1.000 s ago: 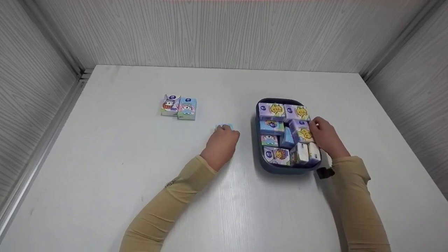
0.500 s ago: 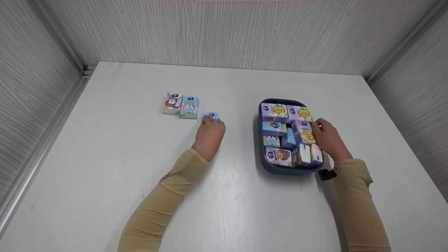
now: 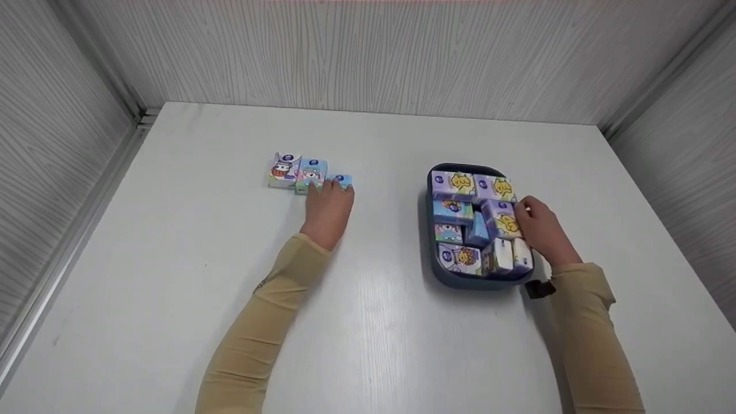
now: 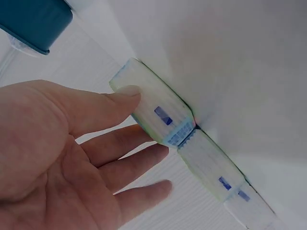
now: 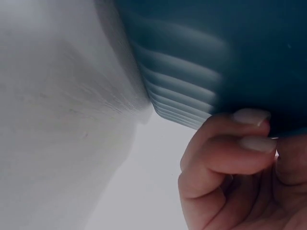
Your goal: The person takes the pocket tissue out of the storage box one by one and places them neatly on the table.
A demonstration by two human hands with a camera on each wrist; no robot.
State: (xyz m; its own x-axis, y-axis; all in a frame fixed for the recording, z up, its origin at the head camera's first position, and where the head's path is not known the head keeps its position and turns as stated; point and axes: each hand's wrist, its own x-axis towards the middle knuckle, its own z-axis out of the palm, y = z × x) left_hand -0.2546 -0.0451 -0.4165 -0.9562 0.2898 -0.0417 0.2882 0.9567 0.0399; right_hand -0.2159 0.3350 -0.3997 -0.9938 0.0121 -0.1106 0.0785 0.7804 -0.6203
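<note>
My left hand (image 3: 329, 213) pinches a light-blue tissue pack (image 3: 343, 180) between thumb and fingers, low at the table. In the left wrist view the thumb lies on the pack's pale side (image 4: 153, 103), and its end meets the neighbouring pack (image 4: 211, 163). Two more packs stand left of it in the head view: a blue one (image 3: 312, 171) and a purple-white one (image 3: 283, 172) with a raised flap. My right hand (image 3: 542, 229) holds the right rim of a dark blue bin (image 3: 480, 282); its curled fingers (image 5: 230, 155) touch the outer wall in the right wrist view.
Several purple, blue and white tissue packs (image 3: 453, 183) fill the bin, some flat and some on edge. The white table (image 3: 368, 333) is bounded by grey wood-grain panels (image 3: 368, 52) at the back and sides. A small black object (image 3: 539, 288) sits by the right wrist.
My left hand has slid the blue pack leftward and away from me, up beside the other two. The right hand stays at the bin's rim.
</note>
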